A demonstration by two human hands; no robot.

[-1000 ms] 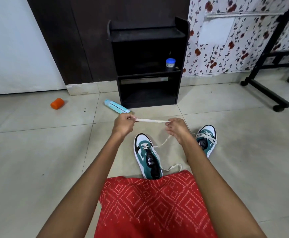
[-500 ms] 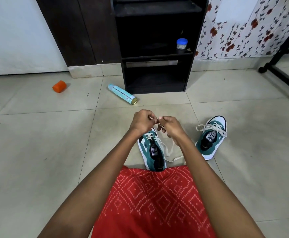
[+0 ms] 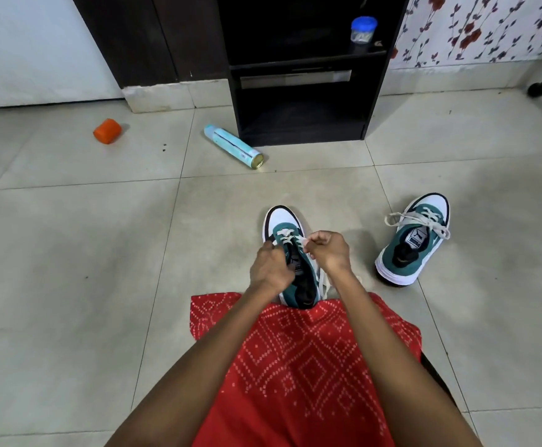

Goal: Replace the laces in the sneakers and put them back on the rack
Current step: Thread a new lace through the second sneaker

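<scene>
On the floor (image 3: 102, 285) before the rack (image 3: 372, 91), a sneaker (image 3: 284, 221) sits under both hands. The left hand (image 3: 271, 269) grips its upper; the right hand (image 3: 330, 251) pinches the lace (image 3: 300, 241). The lace could skip an eyelet or slip from that light pinch.

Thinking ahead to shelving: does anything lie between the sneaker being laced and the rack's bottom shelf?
Nothing visible between sneaker and rack; the spray can lies just left of that line, by the rack's corner.
</scene>
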